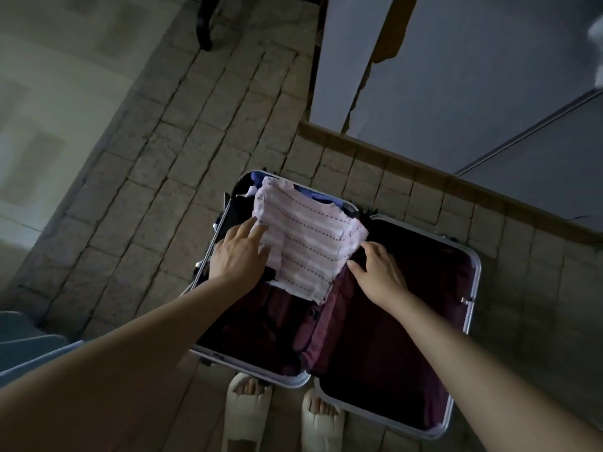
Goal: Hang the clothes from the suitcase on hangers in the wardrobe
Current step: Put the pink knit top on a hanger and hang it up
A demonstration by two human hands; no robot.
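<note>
An open suitcase lies flat on the tiled floor, both halves spread apart and lined in dark maroon fabric. On top of the left half sits a folded pink striped garment, pale with rows of small dark dashes, its far end reaching toward the suitcase's upper corner, where a bit of blue clothing peeks out from under it.

The left hand rests on the garment's left edge with its fingers straight and slightly spread, the fingertips lying flat on the cloth; its grip is released, pressing rather than clutching. The right hand is at the garment's right edge, fingers extended and loosely bent, with the thumb reaching toward the cloth's lower right border. Its fingertips touch or sit just beside the fabric (whether any finger is tucked under the edge cannot be told from this angle), and nothing is clenched in it.

The garment has not left the suitcase; it lies there between the two hands. Below the suitcase's near rim, two feet in pale slippers stand on the floor. To the upper right, a light-coloured wardrobe door rises behind a wooden skirting strip, well apart from the suitcase.
</note>
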